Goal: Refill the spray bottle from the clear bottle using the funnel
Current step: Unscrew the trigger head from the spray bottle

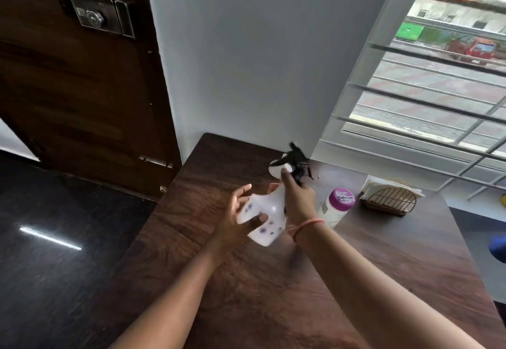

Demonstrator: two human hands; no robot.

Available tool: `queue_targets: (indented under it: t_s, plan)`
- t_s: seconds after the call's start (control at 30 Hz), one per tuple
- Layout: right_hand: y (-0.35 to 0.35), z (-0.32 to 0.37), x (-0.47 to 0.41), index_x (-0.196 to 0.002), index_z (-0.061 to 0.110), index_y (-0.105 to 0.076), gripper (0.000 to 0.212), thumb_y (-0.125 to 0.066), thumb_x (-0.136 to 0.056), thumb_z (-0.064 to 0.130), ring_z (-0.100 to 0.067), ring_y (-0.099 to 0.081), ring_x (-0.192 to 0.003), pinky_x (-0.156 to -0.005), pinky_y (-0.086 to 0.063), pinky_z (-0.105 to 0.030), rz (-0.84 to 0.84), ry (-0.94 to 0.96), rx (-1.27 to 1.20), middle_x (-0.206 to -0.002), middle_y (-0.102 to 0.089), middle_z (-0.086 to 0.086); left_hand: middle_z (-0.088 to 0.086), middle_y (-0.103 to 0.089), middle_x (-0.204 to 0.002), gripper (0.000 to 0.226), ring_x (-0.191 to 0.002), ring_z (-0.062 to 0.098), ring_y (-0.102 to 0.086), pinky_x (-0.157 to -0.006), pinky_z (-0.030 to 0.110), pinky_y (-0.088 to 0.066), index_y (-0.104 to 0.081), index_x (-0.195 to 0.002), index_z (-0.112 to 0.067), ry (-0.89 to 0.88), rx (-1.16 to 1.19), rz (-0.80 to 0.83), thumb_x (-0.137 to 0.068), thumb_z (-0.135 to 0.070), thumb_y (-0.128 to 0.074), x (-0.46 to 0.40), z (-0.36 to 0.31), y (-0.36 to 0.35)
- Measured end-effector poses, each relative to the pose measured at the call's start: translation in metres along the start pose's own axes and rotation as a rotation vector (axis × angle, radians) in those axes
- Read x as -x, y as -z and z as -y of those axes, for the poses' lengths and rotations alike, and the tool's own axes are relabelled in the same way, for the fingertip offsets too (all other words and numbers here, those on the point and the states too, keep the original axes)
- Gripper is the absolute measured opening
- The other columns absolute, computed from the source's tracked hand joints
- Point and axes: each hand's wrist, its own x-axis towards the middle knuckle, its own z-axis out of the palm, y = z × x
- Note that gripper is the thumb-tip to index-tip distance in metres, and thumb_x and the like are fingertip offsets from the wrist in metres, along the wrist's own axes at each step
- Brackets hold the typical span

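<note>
A white spray bottle (267, 214) with small purple dots is held tilted above the dark wooden table (315, 280). My left hand (241, 217) wraps around its body from the left. My right hand (297, 198) grips its neck just below the black trigger head (297, 161). A clear bottle (335, 206) with a purple cap stands on the table just right of my right wrist. Behind the trigger head lies a white rounded object (276, 170), possibly the funnel; it is blurred and partly hidden.
A wire napkin holder (388, 198) with white napkins sits at the table's back right. A barred window (438, 88) is at the right, a white wall behind, and a dark wooden door (76, 74) at the left over a dark glossy floor.
</note>
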Motion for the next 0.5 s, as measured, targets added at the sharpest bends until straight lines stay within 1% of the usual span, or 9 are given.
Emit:
queue_targets:
  t_s: [0.03,0.07,0.13,0.17,0.23,0.27,0.33,0.4,0.5]
  plan:
    - [-0.001,0.007,-0.002,-0.102,0.002,-0.062,0.040,-0.068,-0.084,0.038,-0.029,-0.070,-0.074,-0.075,-0.059,-0.044,0.021,-0.071,-0.081,-0.084,-0.073,-0.015,-0.013,-0.051,-0.117,0.082,-0.096,-0.008,-0.062,-0.072,0.014,-0.052,-0.029,-0.138,-0.022,-0.023,0.037,-0.008,-0.071,-0.025,-0.077,0.003,0.000,-0.002]
    - [-0.003,0.014,-0.004,-0.105,-0.002,-0.059,0.041,-0.065,-0.087,0.034,-0.031,-0.069,-0.074,-0.076,-0.059,-0.045,0.048,-0.111,-0.115,-0.084,-0.073,-0.017,-0.012,-0.053,-0.116,0.079,-0.097,-0.007,-0.063,-0.072,0.015,-0.052,-0.029,-0.137,-0.023,-0.036,0.071,-0.035,-0.074,-0.022,-0.076,0.006,-0.001,-0.005]
    - [-0.009,0.024,-0.002,-0.108,-0.006,-0.056,0.037,-0.060,-0.091,0.027,-0.031,-0.068,-0.071,-0.076,-0.058,-0.046,0.101,-0.128,-0.107,-0.078,-0.071,-0.017,0.000,-0.059,-0.118,0.075,-0.102,0.008,-0.066,-0.075,0.024,-0.056,-0.034,-0.135,-0.029,-0.003,0.192,-0.111,-0.072,-0.037,-0.075,0.008,-0.001,-0.008]
    - [-0.012,0.028,0.000,-0.110,-0.006,-0.055,0.035,-0.058,-0.092,0.024,-0.030,-0.069,-0.067,-0.071,-0.059,-0.044,0.125,-0.110,-0.093,-0.073,-0.071,-0.016,0.009,-0.060,-0.121,0.069,-0.106,0.018,-0.065,-0.078,0.033,-0.057,-0.037,-0.133,-0.029,0.044,0.289,-0.118,-0.075,-0.043,-0.071,0.007,-0.001,-0.007]
    - [-0.018,0.032,0.002,-0.112,-0.005,-0.051,0.033,-0.056,-0.093,0.022,-0.026,-0.068,-0.059,-0.060,-0.058,-0.037,0.137,-0.044,-0.044,-0.063,-0.070,-0.014,0.022,-0.056,-0.128,0.056,-0.116,0.037,-0.058,-0.087,0.046,-0.055,-0.042,-0.134,-0.020,0.139,0.478,-0.027,-0.086,-0.043,-0.058,0.005,-0.002,-0.003]
    - [-0.020,0.033,0.003,-0.111,-0.005,-0.050,0.033,-0.055,-0.094,0.023,-0.027,-0.068,-0.057,-0.059,-0.058,-0.037,0.128,-0.014,-0.011,-0.060,-0.069,-0.013,0.025,-0.054,-0.129,0.055,-0.119,0.041,-0.054,-0.089,0.048,-0.052,-0.043,-0.135,-0.015,0.162,0.539,0.032,-0.089,-0.043,-0.053,0.004,-0.004,-0.001]
    - [-0.023,0.035,0.002,-0.110,-0.003,-0.049,0.034,-0.053,-0.094,0.027,-0.028,-0.068,-0.057,-0.059,-0.059,-0.038,0.126,0.019,0.054,-0.059,-0.069,-0.012,0.025,-0.054,-0.130,0.057,-0.121,0.040,-0.053,-0.090,0.044,-0.054,-0.047,-0.135,-0.009,0.196,0.620,0.092,-0.090,-0.046,-0.049,0.002,-0.004,0.002]
    - [-0.022,0.040,0.003,-0.109,-0.002,-0.050,0.032,-0.052,-0.095,0.027,-0.028,-0.067,-0.055,-0.055,-0.058,-0.035,0.144,0.040,0.097,-0.060,-0.070,-0.012,0.023,-0.054,-0.132,0.063,-0.120,0.036,-0.054,-0.089,0.042,-0.055,-0.047,-0.135,-0.009,0.244,0.681,0.107,-0.087,-0.049,-0.053,-0.002,-0.001,0.002]
    - [-0.020,0.044,0.007,-0.104,-0.001,-0.051,0.025,-0.050,-0.095,0.023,-0.027,-0.067,-0.055,-0.049,-0.055,-0.029,0.224,0.051,0.100,-0.060,-0.069,-0.013,0.018,-0.050,-0.139,0.077,-0.121,0.032,-0.055,-0.082,0.040,-0.056,-0.043,-0.139,-0.011,0.421,0.840,0.025,-0.080,-0.054,-0.064,-0.008,0.008,-0.004]
